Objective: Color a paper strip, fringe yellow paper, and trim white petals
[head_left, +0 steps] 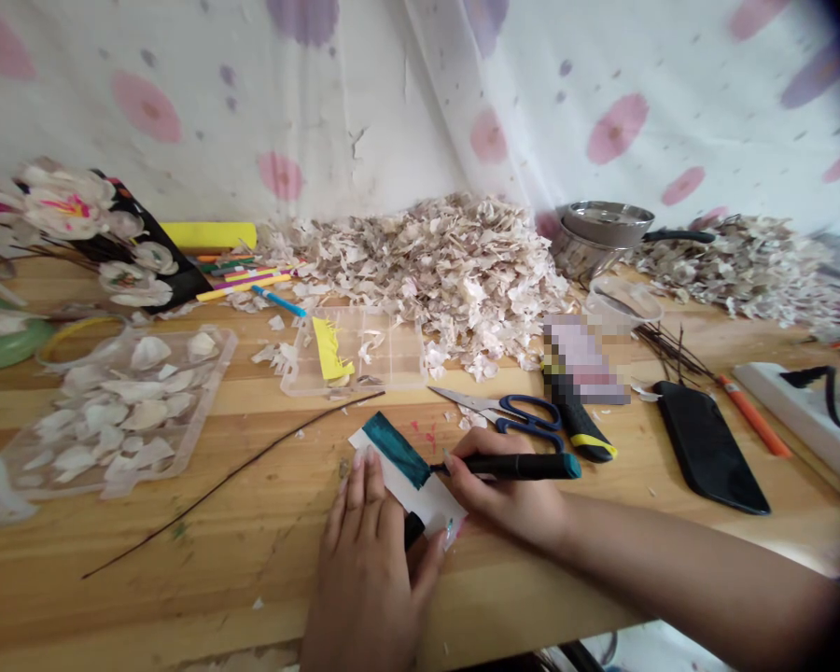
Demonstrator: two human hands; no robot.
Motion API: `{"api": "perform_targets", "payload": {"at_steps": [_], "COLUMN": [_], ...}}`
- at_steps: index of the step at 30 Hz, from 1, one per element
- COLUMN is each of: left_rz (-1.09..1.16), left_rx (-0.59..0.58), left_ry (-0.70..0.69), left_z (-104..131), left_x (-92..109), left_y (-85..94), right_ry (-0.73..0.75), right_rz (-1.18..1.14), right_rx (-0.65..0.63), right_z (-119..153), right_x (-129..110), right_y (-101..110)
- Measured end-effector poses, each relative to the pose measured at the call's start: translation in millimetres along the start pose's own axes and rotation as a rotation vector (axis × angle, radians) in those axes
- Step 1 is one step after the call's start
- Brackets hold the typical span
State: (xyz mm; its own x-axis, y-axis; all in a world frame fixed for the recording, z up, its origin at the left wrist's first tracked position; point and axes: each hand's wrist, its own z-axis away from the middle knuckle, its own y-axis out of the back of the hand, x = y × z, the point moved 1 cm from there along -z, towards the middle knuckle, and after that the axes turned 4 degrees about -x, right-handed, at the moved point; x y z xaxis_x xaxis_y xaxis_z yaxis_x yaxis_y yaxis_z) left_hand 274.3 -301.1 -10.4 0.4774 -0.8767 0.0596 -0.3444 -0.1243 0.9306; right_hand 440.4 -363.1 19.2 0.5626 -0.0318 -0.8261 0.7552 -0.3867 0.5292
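Head view, colouring of a paper strip point(407, 476) on a wooden table point(252, 551). About half of the strip was already teal — the far end, beyond the fingertips — while the near end, between the two hands, was white and remained to be filled. The left hand point(368, 560) lay flat with fingers extended and close together, pressing the strip's left edge to the table; nothing was gripped. The right hand point(508, 499) was closed on a marker point(511, 466), thumb and fingers pinched round the black barrel, its teal cap end pointing right and away from the strip. The tip met the paper just beside the left fingertips, at the border of the coloured patch, though contact itself was probably hidden by the fingers.

Beyond the right fingers lay scissors point(511, 411); past the left fingertips — a clear compartment box point(357, 350) and a heap of pale petals point(441, 261). A thin stem point(231, 476) lay left of the left hand.
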Motion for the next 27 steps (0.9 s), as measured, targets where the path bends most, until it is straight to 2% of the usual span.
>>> {"api": "perform_targets", "payload": {"at_steps": [3, 8, 19, 25, 27], "left_rz": [0.012, 0.035, 0.028, 0.033, 0.043], "left_rx": [-0.003, -0.010, 0.000, 0.004, 0.009], "left_ry": [-0.003, 0.023, 0.013, 0.017, 0.030], "left_z": [0.6, 1.2, 1.1, 0.4, 1.9], "left_x": [0.2, 0.6, 0.0, 0.2, -0.2], "left_y": [0.5, -0.8, 0.9, 0.6, -1.3], "right_ry": [0.008, 0.009, 0.023, 0.062, 0.106], "right_rz": [-0.011, 0.014, 0.008, 0.008, 0.004], "right_rx": [0.030, -0.014, -0.001, 0.018, -0.013], "right_z": [0.3, 0.8, -0.1, 0.1, 0.2], "right_x": [-0.8, -2.1, -0.8, 0.2, -1.1], "right_y": [0.3, -0.2, 0.4, 0.3, 0.2]}}
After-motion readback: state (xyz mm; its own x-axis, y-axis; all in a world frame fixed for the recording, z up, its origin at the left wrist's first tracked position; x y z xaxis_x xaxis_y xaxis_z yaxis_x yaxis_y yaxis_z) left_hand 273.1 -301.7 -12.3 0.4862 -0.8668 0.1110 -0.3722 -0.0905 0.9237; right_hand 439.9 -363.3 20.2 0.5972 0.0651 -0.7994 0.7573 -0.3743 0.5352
